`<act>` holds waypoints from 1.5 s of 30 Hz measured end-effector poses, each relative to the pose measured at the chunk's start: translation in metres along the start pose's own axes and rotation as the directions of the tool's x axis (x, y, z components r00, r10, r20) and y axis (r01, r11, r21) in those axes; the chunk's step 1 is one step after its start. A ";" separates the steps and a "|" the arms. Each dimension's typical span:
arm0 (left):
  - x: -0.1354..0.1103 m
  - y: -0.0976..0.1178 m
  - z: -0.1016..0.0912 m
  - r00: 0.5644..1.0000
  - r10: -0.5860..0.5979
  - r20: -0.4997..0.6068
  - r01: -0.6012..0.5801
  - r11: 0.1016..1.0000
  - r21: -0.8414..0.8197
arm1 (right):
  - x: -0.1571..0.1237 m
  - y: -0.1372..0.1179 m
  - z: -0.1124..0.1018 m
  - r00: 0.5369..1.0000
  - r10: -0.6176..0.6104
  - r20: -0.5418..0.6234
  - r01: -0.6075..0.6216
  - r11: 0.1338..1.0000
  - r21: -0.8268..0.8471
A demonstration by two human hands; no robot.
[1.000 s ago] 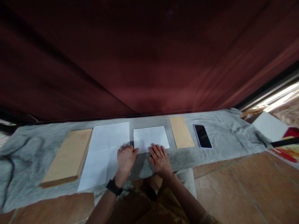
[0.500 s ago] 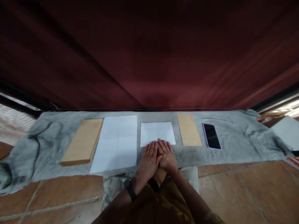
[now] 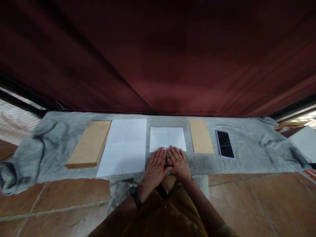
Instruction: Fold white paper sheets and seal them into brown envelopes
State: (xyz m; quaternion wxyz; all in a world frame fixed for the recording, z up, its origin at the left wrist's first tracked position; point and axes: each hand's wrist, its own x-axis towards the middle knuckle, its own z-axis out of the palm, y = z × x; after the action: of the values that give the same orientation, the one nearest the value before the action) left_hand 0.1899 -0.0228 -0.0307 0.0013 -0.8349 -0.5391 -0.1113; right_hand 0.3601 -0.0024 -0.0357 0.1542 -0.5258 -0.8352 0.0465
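A folded white sheet of paper (image 3: 167,138) lies on a grey cloth (image 3: 247,144) spread over the floor. My left hand (image 3: 156,166) and my right hand (image 3: 179,163) lie flat side by side, fingers stretched out, fingertips on the near edge of the folded sheet. Both hands are open and hold nothing. A black band sits on my left wrist. To the left lies a larger white sheet (image 3: 124,146), and beyond it a stack of brown envelopes (image 3: 90,144). A single brown envelope (image 3: 200,135) lies to the right of the folded sheet.
A dark phone (image 3: 224,144) lies face up right of the single envelope. A dark red curtain (image 3: 158,56) hangs behind the cloth. Brown floor tiles (image 3: 259,200) run along the near side. A white object (image 3: 304,141) shows at the far right edge.
My hands came together from apart and now lie side by side at the folded sheet's near edge. The view has shifted, so everything sits a little further right and lower.
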 end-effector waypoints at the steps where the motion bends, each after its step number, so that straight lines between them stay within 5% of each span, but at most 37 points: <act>1: -0.001 0.000 0.000 1.000 -0.006 -0.003 0.006 1.000 0.006 | -0.001 0.001 -0.001 1.000 0.004 0.003 -0.004 1.000 -0.007; 28: -0.005 0.007 -0.012 0.972 -0.235 0.028 0.234 0.971 0.044 | -0.033 0.043 -0.010 0.991 0.095 -0.096 -0.099 0.994 -0.037; 37: 0.019 0.026 -0.006 0.985 -0.150 0.084 0.151 0.988 -0.006 | -0.020 0.028 -0.009 0.992 0.071 -0.099 -0.069 0.997 0.029; 45: 0.014 0.016 -0.008 0.987 -0.120 0.109 0.119 0.993 0.011 | -0.002 0.003 -0.002 1.000 -0.012 -0.020 0.013 0.998 0.059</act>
State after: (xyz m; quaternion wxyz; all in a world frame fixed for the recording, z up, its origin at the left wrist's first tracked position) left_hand 0.2083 -0.0177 -0.0184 -0.0333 -0.8059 -0.5876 -0.0640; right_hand 0.3639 -0.0034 -0.0347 0.1782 -0.5162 -0.8352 0.0651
